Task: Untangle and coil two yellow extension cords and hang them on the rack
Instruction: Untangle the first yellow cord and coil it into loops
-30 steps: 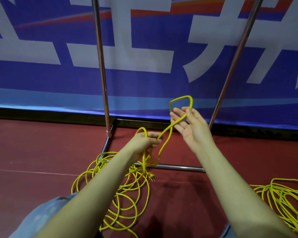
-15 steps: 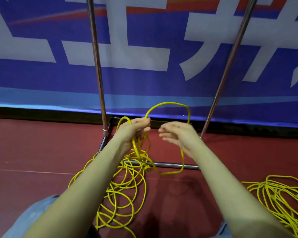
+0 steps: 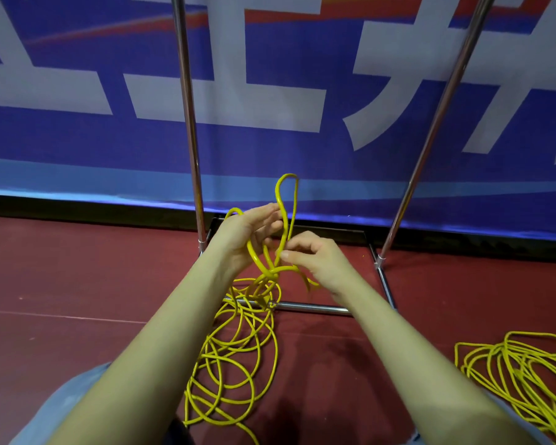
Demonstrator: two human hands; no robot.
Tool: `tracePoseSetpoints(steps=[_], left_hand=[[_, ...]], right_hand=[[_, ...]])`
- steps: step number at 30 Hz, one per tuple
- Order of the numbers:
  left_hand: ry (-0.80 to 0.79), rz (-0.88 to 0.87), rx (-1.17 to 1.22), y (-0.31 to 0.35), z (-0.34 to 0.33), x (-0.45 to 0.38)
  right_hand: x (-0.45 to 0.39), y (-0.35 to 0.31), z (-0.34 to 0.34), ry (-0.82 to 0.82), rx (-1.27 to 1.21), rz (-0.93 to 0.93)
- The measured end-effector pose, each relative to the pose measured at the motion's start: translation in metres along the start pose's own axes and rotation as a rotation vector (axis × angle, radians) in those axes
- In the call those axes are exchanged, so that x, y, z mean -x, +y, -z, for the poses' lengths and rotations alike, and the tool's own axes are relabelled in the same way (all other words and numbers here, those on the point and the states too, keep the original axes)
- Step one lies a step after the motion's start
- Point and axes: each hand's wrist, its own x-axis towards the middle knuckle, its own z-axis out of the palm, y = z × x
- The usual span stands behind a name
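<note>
Left hand [image 3: 249, 231] is gripping gathered loops of the yellow extension cord [image 3: 235, 358] as an anchor, while the right hand [image 3: 312, 256] is pinching the next strand to add, looks like.

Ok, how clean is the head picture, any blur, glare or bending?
Head view: right hand and the cord it pinches slightly motion-blurred; rack poles splay outward from wide-angle distortion, with mild glare streaks; second cord smeared at the right edge; soft arm shadows on the floor.
</note>
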Motion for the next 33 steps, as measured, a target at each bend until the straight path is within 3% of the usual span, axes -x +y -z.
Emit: tracePoseSetpoints(steps=[3, 7, 15, 22, 25, 27, 33], left_hand=[[0.069, -0.021, -0.045, -0.001, 0.005, -0.002], [0.083, -0.012, -0.2, -0.009, 0.011, -0.003], [0.151, 0.034, -0.568, -0.035, 0.026, -0.01], [0.167, 0.045, -0.411, -0.052, 0.021, -0.014], [0.222, 0.029, -0.327, -0.052, 0.025, -0.017], [0.207, 0.0, -0.231, -0.047, 0.025, -0.019], [-0.009, -0.076, -0.063, -0.025, 0.018, -0.014]], right_hand=[[-0.004, -0.004, 0.005, 0.131, -0.257, -0.079], [-0.004, -0.014, 0.019, 0.141, -0.776, -0.203], [0.0, -0.03, 0.041, 0.254, -1.063, -0.047], [-0.001, -0.039, 0.052, 0.313, -1.467, 0.046], [-0.001, -0.038, 0.06, 0.358, -1.389, -0.058], [-0.004, -0.031, 0.065, 0.426, -1.195, -0.162], [-0.014, 0.011, 0.071, 0.561, -0.091, -0.526]])
